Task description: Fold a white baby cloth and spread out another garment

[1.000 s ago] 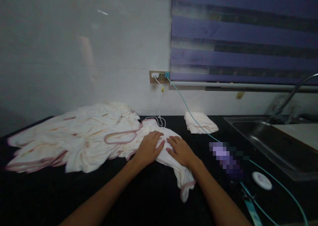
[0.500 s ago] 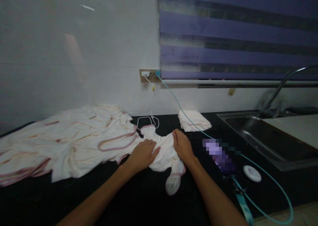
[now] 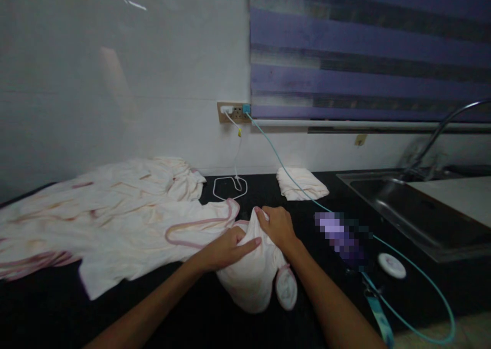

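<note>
Black countertop (image 3: 264, 188) extends left of the sink (image 3: 406, 211), where the left hand (image 3: 232, 249) and right hand (image 3: 276, 225) both grip the white garment (image 3: 249, 287); even, gentle tension should keep its fabric smooth.

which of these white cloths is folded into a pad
The small cloth against the back of the counter, left of the sink. The rest of the white cloth lies spread at left or bunched in the left hand and right hand.
</note>
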Motion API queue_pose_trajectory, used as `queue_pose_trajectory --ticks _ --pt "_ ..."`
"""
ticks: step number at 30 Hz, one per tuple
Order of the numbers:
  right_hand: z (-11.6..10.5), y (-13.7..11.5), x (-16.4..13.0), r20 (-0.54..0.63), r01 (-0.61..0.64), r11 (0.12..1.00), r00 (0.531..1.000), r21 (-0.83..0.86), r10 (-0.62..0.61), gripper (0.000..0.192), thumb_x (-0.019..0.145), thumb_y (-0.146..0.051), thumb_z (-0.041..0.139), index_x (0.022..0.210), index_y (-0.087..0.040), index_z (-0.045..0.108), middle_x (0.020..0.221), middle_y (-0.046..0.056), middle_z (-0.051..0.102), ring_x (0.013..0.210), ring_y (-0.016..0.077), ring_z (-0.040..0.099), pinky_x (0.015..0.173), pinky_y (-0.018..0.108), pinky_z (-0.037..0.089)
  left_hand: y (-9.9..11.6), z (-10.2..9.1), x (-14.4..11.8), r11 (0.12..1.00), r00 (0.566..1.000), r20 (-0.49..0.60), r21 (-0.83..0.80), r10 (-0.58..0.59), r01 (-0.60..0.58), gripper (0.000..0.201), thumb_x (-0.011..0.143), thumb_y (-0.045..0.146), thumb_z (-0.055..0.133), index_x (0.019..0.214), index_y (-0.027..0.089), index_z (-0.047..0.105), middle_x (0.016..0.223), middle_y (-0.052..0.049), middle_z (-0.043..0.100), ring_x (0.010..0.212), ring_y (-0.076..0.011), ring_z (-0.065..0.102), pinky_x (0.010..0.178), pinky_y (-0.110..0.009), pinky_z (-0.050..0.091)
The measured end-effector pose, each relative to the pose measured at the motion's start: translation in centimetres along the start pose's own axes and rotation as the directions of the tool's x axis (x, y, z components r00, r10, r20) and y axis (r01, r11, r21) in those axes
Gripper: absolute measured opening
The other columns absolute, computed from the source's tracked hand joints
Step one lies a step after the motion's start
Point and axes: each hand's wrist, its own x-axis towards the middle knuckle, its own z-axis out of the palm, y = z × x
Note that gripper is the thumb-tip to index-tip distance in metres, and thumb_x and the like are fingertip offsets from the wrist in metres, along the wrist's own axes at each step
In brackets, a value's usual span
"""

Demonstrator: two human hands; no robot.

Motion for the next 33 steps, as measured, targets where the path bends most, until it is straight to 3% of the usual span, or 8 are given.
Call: queue_pose_trajectory --ticks 7,12,15,17,20,25,29,33 --pt "-0.7 0.3 -0.4 0.074 0.012 0.967 0.997 0.255 -0.032 0.045 0.104 -0.049 0.045 0.080 -0.020 0.068 0.079 0.006 0.072 0.077 0.0186 0.067 0.070 0.027 0.042 -0.1 1.8 0.6 0.993 0.970 -0.242 -0.116 0.006 -0.035 0.056 0.092 0.067 0.047 0.059 0.021 0.046 0.057 0.002 0.049 0.057 -0.0145 0.044 0.056 -0.028 0.035" --pt "-1.1 -0.9 -1.1 0.095 0.143 0.598 0.933 0.788 -0.347 0.058 0.098 -0.059 0.053 0.141 -0.020 0.053 0.137 0.010 0.064 0.122 0.0209 0.062 0.100 0.032 0.049 -0.8 0.5 1.8 0.942 0.861 -0.500 -0.325 -0.096 -0.084 0.057 0.090 0.075 0.044 0.073 0.021 0.053 0.068 -0.002 0.061 0.068 -0.0189 0.056 0.066 -0.031 0.048" --pt "-0.7 -2.4 -1.4 0.116 0.175 0.595 0.902 0.785 -0.417 0.090 0.079 -0.053 0.078 0.154 -0.021 0.039 0.151 0.012 0.052 0.134 0.0251 0.054 0.109 0.037 0.046 -1.1 -0.1 1.7 0.953 0.818 -0.572 -0.278 -0.065 -0.119 0.057 0.094 0.074 0.039 0.080 0.021 0.056 0.078 -0.004 0.066 0.080 -0.0213 0.062 0.077 -0.033 0.053" --pt "-0.3 -2.9 -1.4 0.127 0.166 0.668 0.922 0.725 -0.367 0.075 0.078 -0.043 0.079 0.144 -0.020 0.052 0.137 0.010 0.064 0.118 0.0242 0.064 0.098 0.034 0.051 -1.1 -0.2 1.4 0.970 0.831 -0.556 -0.209 -0.014 -0.123 0.054 0.096 0.070 0.037 0.082 0.021 0.056 0.081 -0.005 0.067 0.082 -0.0212 0.061 0.079 -0.033 0.053" --pt "0.4 -2.4 -1.0 0.096 0.129 0.751 0.964 0.648 -0.249 0.024 0.085 -0.032 0.064 0.101 -0.017 0.073 0.088 0.001 0.074 0.076 0.0164 0.065 0.069 0.024 0.048 -1.2 -0.3 0.8 0.985 0.853 -0.497 0.016 0.159 -0.174 0.045 0.099 0.060 0.042 0.088 0.020 0.059 0.092 -0.007 0.068 0.091 -0.0227 0.061 0.089 -0.037 0.051" --pt "0.8 0.0 -0.3 -0.040 -0.014 0.798 0.998 0.603 0.048 0.029 0.081 -0.035 0.060 0.061 -0.015 0.066 0.057 -0.001 0.063 0.057 0.0132 0.054 0.052 0.022 0.032 -1.3 -1.1 0.7 0.916 0.807 -0.462 0.332 0.367 -0.227 0.033 0.101 0.048 0.045 0.104 0.019 0.061 0.107 -0.010 0.066 0.103 -0.0252 0.060 0.096 -0.042 0.048" --pt "0.5 1.7 0.4 -0.163 -0.158 0.709 0.917 0.688 0.363 0.029 0.077 -0.040 0.059 0.059 -0.017 0.062 0.055 0.000 0.061 0.057 0.0151 0.054 0.052 0.024 0.035 -1.4 -2.3 0.9 0.880 0.728 -0.559 0.457 0.398 -0.130 0.031 0.099 0.043 0.052 0.117 0.019 0.056 0.115 -0.011 0.063 0.108 -0.0262 0.059 0.094 -0.042 0.049" --pt "0.3 3.4 0.8 -0.249 -0.192 0.618 0.794 0.762 0.554 0.030 0.080 -0.043 0.052 0.073 -0.017 0.065 0.068 0.005 0.068 0.067 0.0198 0.061 0.058 0.027 0.046 -2.6 -3.0 1.3 0.798 0.843 -0.470 0.596 0.261 0.086 0.034 0.101 0.047 0.047 0.114 0.019 0.060 0.108 -0.012 0.065 0.102 -0.0280 0.061 0.086 -0.042 0.050"
